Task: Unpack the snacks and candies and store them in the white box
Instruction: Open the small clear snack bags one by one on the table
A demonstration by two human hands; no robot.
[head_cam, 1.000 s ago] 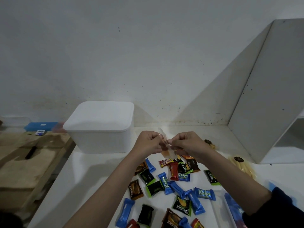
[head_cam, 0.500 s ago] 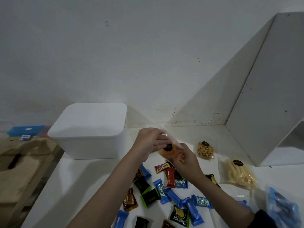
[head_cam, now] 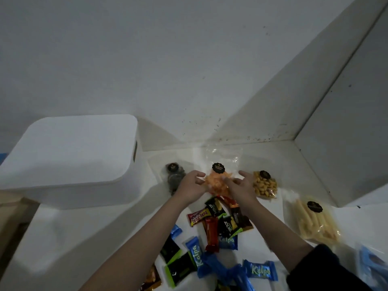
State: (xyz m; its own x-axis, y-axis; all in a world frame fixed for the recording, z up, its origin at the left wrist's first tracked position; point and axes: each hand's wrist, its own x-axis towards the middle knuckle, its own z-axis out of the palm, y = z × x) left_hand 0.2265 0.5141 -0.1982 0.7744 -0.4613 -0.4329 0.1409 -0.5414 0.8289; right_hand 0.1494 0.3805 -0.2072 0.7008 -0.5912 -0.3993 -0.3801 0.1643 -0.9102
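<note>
A clear bag of orange snacks (head_cam: 217, 182) with a black round label lies on the white counter (head_cam: 63, 238) near the back wall. My left hand (head_cam: 192, 185) touches its left side and my right hand (head_cam: 241, 185) its right side, both with loosely spread fingers. The white box (head_cam: 73, 164) stands at the left with its lid on. Clear bags of dark snacks (head_cam: 174, 179), peanuts (head_cam: 265, 185) and pale sticks (head_cam: 315, 221) lie around. Several wrapped candies (head_cam: 216, 227) are scattered under my forearms.
A white panel (head_cam: 346, 133) rises at the right and meets the back wall in a corner. Blue packets (head_cam: 371, 267) lie at the lower right edge. A wooden surface (head_cam: 8, 223) sits beyond the counter's left edge.
The orange snack bag, held up between both hands before, now lies on the counter between the dark snacks and the peanuts. My fingers have loosened around it. The view has swung right.
</note>
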